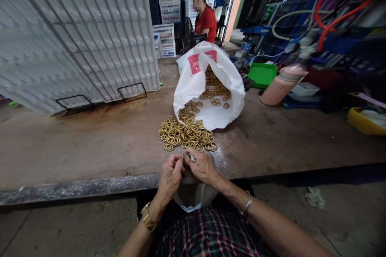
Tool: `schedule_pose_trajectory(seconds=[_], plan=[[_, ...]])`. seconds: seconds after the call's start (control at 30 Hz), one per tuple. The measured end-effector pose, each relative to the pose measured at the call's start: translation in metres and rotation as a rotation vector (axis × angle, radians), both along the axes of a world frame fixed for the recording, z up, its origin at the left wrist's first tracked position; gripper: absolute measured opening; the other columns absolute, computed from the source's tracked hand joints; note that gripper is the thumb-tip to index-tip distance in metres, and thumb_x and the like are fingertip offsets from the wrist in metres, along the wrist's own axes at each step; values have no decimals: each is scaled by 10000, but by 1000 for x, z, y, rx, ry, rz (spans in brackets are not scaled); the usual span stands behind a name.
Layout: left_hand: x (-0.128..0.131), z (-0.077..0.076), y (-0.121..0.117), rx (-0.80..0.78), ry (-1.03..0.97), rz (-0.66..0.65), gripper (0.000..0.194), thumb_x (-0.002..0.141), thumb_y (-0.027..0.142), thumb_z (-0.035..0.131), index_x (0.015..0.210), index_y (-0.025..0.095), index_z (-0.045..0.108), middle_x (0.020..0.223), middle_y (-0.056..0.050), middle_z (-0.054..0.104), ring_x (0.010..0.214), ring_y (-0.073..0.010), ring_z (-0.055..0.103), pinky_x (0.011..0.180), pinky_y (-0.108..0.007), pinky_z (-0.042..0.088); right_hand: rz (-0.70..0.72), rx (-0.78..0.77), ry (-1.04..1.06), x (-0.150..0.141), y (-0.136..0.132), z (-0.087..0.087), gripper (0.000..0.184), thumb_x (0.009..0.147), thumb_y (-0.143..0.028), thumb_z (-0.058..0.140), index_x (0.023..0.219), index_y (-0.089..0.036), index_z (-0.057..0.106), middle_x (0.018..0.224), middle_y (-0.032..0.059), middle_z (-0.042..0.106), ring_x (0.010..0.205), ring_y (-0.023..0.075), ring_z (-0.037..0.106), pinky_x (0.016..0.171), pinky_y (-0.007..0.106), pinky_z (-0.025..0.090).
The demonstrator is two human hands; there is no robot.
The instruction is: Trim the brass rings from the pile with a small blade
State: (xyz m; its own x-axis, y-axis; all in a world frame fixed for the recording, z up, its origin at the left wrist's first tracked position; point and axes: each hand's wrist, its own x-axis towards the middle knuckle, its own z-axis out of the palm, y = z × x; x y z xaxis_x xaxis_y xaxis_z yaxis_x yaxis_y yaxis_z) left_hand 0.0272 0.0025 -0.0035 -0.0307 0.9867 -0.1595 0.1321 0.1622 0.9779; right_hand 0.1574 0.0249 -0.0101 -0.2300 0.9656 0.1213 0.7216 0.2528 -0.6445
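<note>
My left hand (170, 174) and my right hand (202, 166) meet at the near edge of the brown workbench (90, 144), fingers pinched together on a small brass ring and a small metal piece (190, 156) between them. Just beyond my fingers lies a heap of brass rings (187, 133), spilling out of a white plastic bag (211, 88) that lies open on its side with more rings inside. A clear plastic bag (193, 194) hangs below my hands at the bench edge, over my lap.
A large white plastic grid panel (75, 32) leans at the left on black wire stands. A pink jug (282, 84), a green tray (261, 74) and a yellow tub (363, 122) sit at the right. A person in a red shirt (205, 18) works behind, near stacked white crates.
</note>
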Motion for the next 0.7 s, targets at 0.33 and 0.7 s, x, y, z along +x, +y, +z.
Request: schedule_pose_trajectory(seconds=[0.33, 0.7], plan=[[-1, 8, -4, -161, -225, -46, 305, 752, 466, 513, 783, 166, 463, 599, 34, 548, 390, -48, 430, 346, -151, 310, 36, -156, 252, -5, 6, 9, 246, 831, -287, 400, 605, -196, 436, 528, -50, 463, 519, 94, 429, 512, 192, 310], [-3, 6, -8, -146, -376, -96, 303, 752, 459, 547, 754, 166, 472, 615, 33, 537, 413, -45, 401, 359, -157, 333, 24, -176, 395, -6, 7, 10, 233, 820, -283, 384, 628, -190, 477, 539, -38, 487, 521, 99, 458, 523, 199, 336]])
